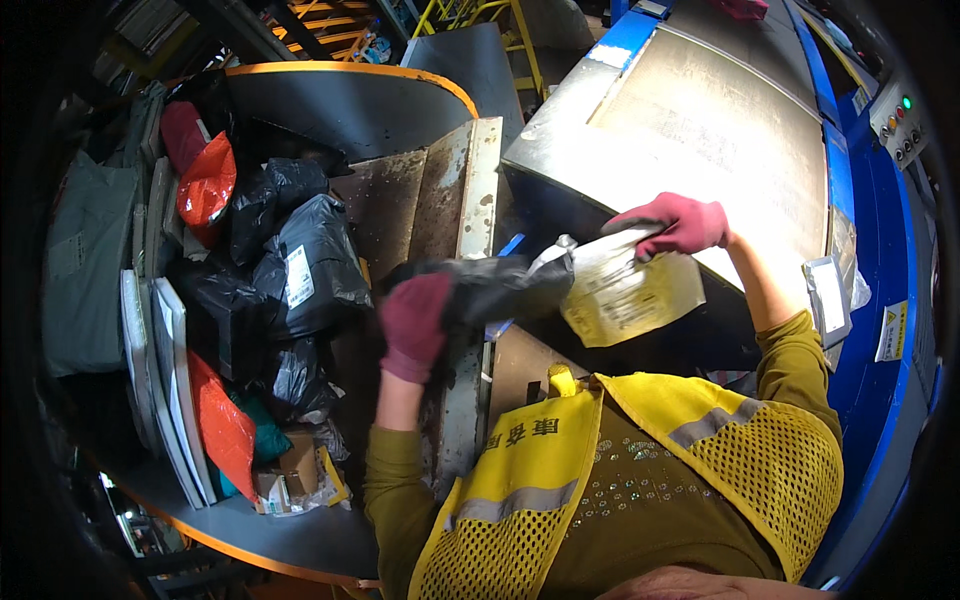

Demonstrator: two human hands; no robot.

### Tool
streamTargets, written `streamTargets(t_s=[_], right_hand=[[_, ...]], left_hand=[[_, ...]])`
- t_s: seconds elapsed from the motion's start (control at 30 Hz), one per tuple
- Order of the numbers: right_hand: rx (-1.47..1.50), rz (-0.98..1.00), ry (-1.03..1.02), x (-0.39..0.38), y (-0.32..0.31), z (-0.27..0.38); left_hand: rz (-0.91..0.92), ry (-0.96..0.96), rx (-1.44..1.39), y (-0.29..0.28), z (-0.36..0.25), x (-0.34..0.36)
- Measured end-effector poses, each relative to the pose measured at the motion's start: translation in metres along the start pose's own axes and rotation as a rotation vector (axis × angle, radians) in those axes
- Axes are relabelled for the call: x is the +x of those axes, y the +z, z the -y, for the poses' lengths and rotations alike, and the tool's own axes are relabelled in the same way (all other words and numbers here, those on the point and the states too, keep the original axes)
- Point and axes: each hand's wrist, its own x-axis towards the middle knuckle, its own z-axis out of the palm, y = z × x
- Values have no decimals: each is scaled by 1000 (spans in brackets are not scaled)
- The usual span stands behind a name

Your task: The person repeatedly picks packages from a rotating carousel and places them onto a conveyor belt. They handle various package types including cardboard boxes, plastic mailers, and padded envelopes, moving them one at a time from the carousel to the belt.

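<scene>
My left hand point(415, 325), in a maroon glove, is closed on a black plastic parcel point(510, 285), blurred by movement, above the rusty inner ledge of the bin. My right hand point(675, 225), also gloved in maroon, grips the top of a pale yellowish bag with a printed label point(630, 300). That bag hangs beside the black parcel's twisted light end, over the dark gap before the bright conveyor point(700, 95); whether the two are joined I cannot tell.
An orange-rimmed bin point(350, 70) on the left holds several black bags point(310, 265), red packets point(205, 180), flat parcels point(175, 390) and a small cardboard box point(295, 460). At right are a button panel point(895, 125) and a small flat parcel point(825, 300). A yellow stepladder point(520, 45) stands behind.
</scene>
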Motion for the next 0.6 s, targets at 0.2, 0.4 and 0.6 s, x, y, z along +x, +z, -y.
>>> streamTargets(t_s=[0.2,0.4,0.6], right_hand=[[9,-145,124,-11,-7,-22],[320,-694,209,-76,-46,-142],[524,-1490,202,-156,-99,-241]], left_hand=[[354,-632,122,-7,58,-50],[-94,-978,-43,1,115,-135],[-222,-1170,-202,23,93,-127]])
